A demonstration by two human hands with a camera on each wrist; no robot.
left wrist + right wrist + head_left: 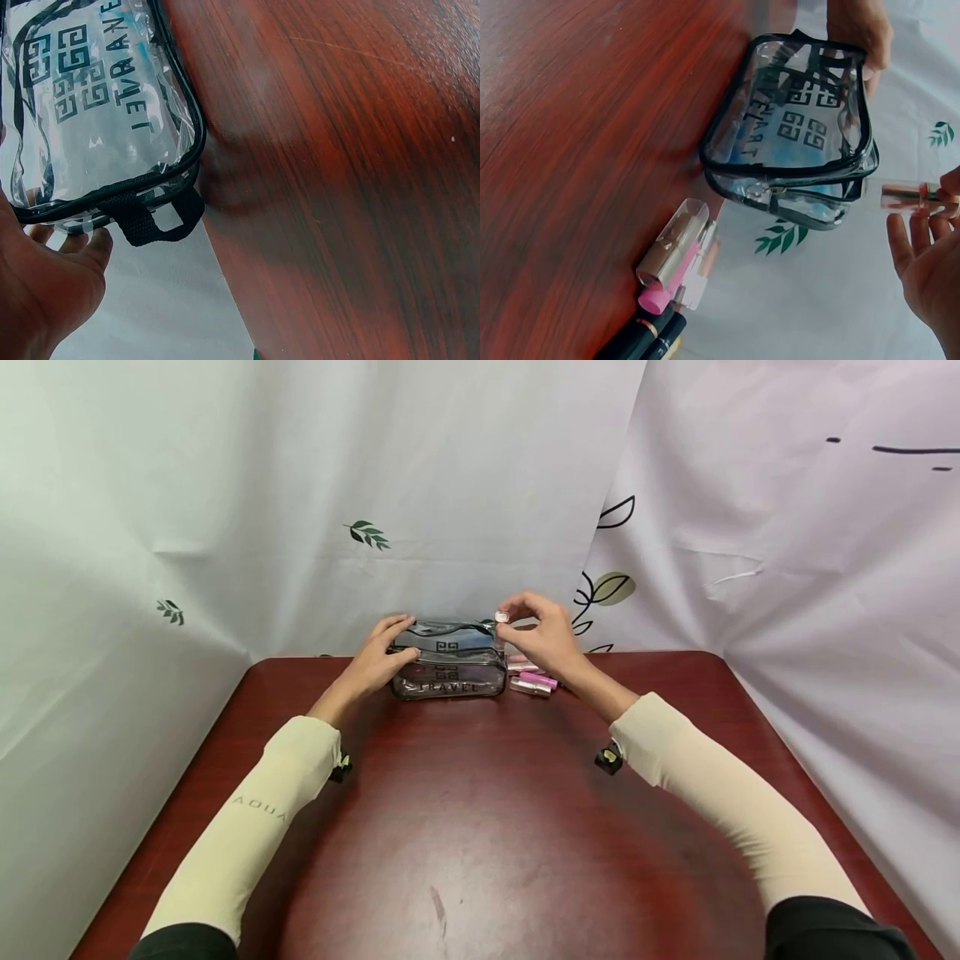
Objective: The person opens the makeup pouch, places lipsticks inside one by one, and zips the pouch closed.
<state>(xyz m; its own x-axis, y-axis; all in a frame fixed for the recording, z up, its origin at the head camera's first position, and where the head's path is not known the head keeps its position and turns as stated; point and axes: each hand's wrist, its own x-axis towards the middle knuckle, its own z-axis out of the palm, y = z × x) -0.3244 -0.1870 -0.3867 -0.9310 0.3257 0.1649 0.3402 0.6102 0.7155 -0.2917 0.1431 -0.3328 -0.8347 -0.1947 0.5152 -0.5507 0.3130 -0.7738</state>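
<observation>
A clear cosmetic pouch [450,681] with black piping, a printed pattern and lettering stands near the table's far edge. My left hand [378,653] grips its left end, thumb at the front and fingers behind; a black side strap [154,225] hangs nearby in the left wrist view. At the pouch's right end, my right hand [546,633] pinches a lipstick tube [909,196] with a transparent part and a shiny metallic band. The tube is beside the pouch's upper edge. Small bluish contents show faintly through the plastic.
To the right of the pouch lie several cosmetic tubes: a clear and gold one [673,244], a pink one [655,298] and black ones [634,337]. A white curtain [480,485] with leaf prints hangs right behind the dark red table [480,827].
</observation>
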